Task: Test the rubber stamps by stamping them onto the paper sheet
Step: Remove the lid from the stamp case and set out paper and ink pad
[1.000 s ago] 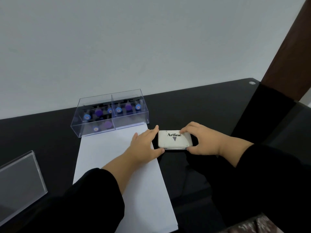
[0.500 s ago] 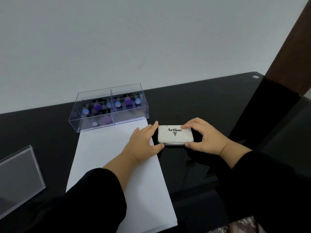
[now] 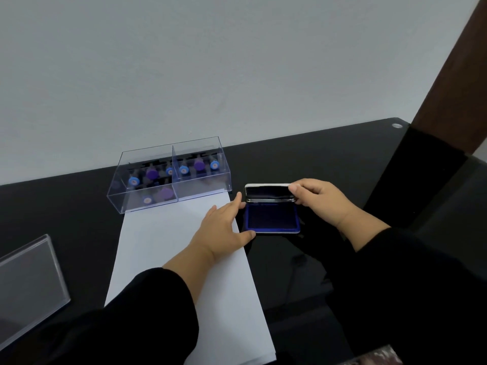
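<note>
1. Just right of the white paper sheet (image 3: 181, 259), on the glossy black table (image 3: 329, 159), the small white hinged ink pad case (image 3: 272, 214) now stands open; half a second ago its lid was shut flat, logo side up.
2. Lid (image 3: 268, 192) is tilted up toward the far side, and the dark blue ink surface (image 3: 271, 216) is exposed.
3. Right hand (image 3: 321, 201) pinches the lid's right end between thumb and curled fingers, holding it up.
4. Left hand (image 3: 224, 230) lies flat on the sheet's right edge with fingers straight; index tip and thumb touch the case's left side, bracing it. It grips nothing.
5. Small rubber stamps with blue and purple round tops (image 3: 174, 175) sit untouched inside the clear plastic two-compartment box (image 3: 168, 196), which is at the sheet's far end, left of the pad.
6. Sheet shows no marks, so no test print has been made.
7. A clear acrylic panel (image 3: 29, 280) lies near left, well apart from the rest.
8. Judgement: the ink is now reachable, so next comes picking a stamp from the box; the lid may drop shut if released.
</note>
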Motion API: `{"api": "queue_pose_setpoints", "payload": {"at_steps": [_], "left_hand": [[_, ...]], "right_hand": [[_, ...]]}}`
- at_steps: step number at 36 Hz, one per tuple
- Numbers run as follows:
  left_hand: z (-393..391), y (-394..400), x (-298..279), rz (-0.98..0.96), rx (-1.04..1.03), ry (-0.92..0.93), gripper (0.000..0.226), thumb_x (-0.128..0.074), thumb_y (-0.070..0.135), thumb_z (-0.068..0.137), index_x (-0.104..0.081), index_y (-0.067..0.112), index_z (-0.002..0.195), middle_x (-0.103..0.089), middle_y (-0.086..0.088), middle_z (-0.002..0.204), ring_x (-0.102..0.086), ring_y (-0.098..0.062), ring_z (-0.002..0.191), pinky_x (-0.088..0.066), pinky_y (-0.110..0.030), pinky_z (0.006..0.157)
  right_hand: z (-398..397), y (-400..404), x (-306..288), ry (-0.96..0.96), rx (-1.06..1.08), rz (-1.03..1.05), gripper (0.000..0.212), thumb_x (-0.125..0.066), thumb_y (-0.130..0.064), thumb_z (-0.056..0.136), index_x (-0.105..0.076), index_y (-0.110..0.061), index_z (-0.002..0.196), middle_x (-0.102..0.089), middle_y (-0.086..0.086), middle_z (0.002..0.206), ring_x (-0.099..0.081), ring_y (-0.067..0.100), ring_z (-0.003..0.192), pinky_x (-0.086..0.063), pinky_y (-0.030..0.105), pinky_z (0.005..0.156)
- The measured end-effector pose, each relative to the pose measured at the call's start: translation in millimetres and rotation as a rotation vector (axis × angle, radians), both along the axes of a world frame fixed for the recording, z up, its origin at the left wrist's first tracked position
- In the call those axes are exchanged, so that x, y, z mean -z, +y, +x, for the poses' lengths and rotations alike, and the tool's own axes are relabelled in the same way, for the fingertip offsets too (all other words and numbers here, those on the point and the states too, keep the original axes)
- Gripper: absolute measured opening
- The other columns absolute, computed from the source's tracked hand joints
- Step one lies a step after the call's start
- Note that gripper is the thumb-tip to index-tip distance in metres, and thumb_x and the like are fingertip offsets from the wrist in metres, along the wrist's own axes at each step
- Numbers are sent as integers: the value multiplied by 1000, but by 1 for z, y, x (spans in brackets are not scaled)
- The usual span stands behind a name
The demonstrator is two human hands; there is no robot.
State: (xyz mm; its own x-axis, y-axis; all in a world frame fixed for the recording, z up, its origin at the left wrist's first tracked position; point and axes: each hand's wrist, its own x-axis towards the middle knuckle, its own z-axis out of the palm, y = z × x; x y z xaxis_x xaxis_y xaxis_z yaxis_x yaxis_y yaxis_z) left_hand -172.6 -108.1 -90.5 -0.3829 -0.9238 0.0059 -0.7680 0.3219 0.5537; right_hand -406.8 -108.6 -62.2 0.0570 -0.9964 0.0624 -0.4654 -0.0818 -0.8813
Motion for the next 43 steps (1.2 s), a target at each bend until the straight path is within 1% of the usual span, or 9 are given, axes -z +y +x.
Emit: {"api": "queue_pose_setpoints", "payload": {"at_steps": [4, 7, 9, 14, 21, 24, 29, 39, 43], "left_hand": [[0, 0, 0, -1, 0, 5, 87, -63, 34, 88, -6, 18, 152, -35, 14, 149, -29, -8, 137, -1, -27, 117], [0, -1, 0, 1, 5, 2, 87, -63, 34, 88, -6, 19, 152, -35, 14, 149, -29, -8, 137, -2, -28, 117], [0, 0, -1, 6, 7, 1, 86, -62, 34, 89, -6, 19, 152, -34, 14, 149, -29, -8, 137, -3, -29, 118], [0, 0, -2, 8, 8, 0, 87, -62, 34, 88, -6, 19, 152, -34, 15, 149, -29, -7, 136, -8, -33, 118], [-2, 1, -6, 25, 15, -29, 86, -61, 36, 89, -5, 19, 152, -33, 10, 151, -28, -10, 136, -14, -36, 118], [-2, 1, -8, 24, 14, -43, 85, -61, 36, 90, -5, 19, 152, -33, 9, 150, -27, -11, 136, -15, -34, 117], [-2, 1, -8, 7, -1, -49, 86, -62, 38, 88, -8, 18, 152, -35, 6, 148, -30, -13, 133, -20, -28, 114], [-3, 3, -9, 23, -6, -56, 86, -61, 38, 88, -7, 18, 152, -33, 6, 150, -28, -13, 136, -17, -32, 117], [-3, 2, -9, 35, -16, -61, 87, -62, 38, 88, -8, 19, 153, -33, 6, 150, -27, -15, 136, -19, -32, 116]], "right_hand": [[8, -12, 1, 11, 151, 9, 34, -45, -37, 97, -68, -13, 90, -65, 1, 76, -56, 9, 71, -45, 30, 74], [15, -19, 1, 36, 232, 36, 49, -38, -37, 100, -60, 6, 95, -58, 14, 75, -49, 15, 67, -39, 28, 65], [18, -23, 3, 9, 295, 62, 45, -38, -34, 100, -60, 2, 84, -51, 3, 66, -43, 13, 58, -35, 27, 57], [22, -31, 10, -105, 430, 114, 32, -48, -29, 96, -58, -10, 73, -45, 2, 59, -37, 15, 53, -33, 27, 56], [24, -29, 18, -195, 473, 94, 26, -56, -15, 91, -65, -25, 69, -58, -7, 62, -49, 8, 55, -44, 24, 56], [25, -28, 20, -198, 470, 78, 19, -58, -14, 91, -68, -24, 79, -59, -10, 64, -51, 4, 57, -42, 22, 55], [26, -26, 23, -129, 467, 91, 15, -58, -17, 90, -71, -18, 99, -66, -6, 87, -62, 12, 84, -53, 31, 76], [27, -23, 23, -85, 449, 57, 17, -54, -16, 93, -70, -16, 100, -64, -5, 89, -60, 10, 82, -46, 22, 64], [28, -22, 23, -48, 453, 40, 20, -52, -16, 94, -69, -14, 106, -65, -4, 94, -58, 10, 86, -44, 23, 69]]}}
